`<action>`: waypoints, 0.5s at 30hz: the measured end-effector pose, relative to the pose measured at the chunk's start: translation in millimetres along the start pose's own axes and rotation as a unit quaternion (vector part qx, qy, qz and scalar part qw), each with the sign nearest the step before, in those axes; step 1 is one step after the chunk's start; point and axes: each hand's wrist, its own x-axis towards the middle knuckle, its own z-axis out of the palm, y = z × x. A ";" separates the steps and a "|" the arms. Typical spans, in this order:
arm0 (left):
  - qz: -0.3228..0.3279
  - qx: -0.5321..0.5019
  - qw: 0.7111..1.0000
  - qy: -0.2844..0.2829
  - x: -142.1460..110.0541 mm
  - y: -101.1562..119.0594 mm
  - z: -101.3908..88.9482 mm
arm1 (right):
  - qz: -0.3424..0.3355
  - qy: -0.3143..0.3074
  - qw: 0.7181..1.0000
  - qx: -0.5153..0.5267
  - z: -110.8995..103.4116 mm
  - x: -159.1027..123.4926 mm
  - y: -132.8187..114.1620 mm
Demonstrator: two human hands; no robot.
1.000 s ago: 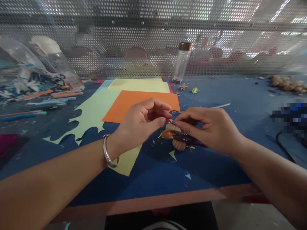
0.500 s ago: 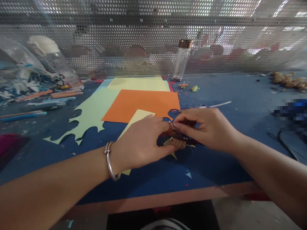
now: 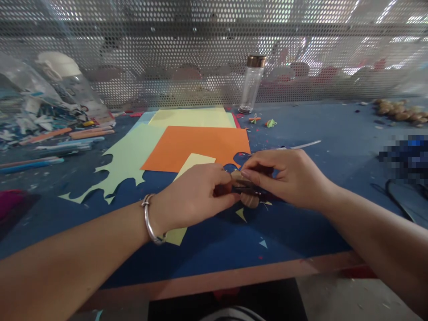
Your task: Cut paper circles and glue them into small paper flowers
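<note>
My left hand (image 3: 194, 189), with a silver bangle at the wrist, has thumb and bent fingers closed at the left end of a dark narrow piece (image 3: 245, 189). At its right end my right hand (image 3: 289, 178) pinches, thumb against forefinger. A tan ribbed piece (image 3: 250, 200), rounded at the bottom, shows below the dark part, and more tan shows above it. Fingers hide much of this small object, so its kind is unclear. Under my left hand lies a pale yellow paper strip (image 3: 177, 235). A small yellow scrap (image 3: 241, 215) lies just below the fingers.
Orange paper (image 3: 200, 142), cut-out green paper (image 3: 117, 165) and yellow sheets (image 3: 190, 117) lie beyond my hands. A clear bottle (image 3: 252, 87) stands behind. Paper strips (image 3: 75, 142) and a white-lidded bottle (image 3: 72, 84) are left; a dark cord (image 3: 397, 203) is right.
My left hand has shifted slightly left and its thumb has drawn in, showing more of the tan piece and the yellow scrap. My right hand keeps its pinch nearly in place.
</note>
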 end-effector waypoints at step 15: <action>-0.126 -0.544 0.819 0.134 10.9 -12.3 6.6 | 0.044 -0.019 0.998 0.031 -1.5 1.4 3.8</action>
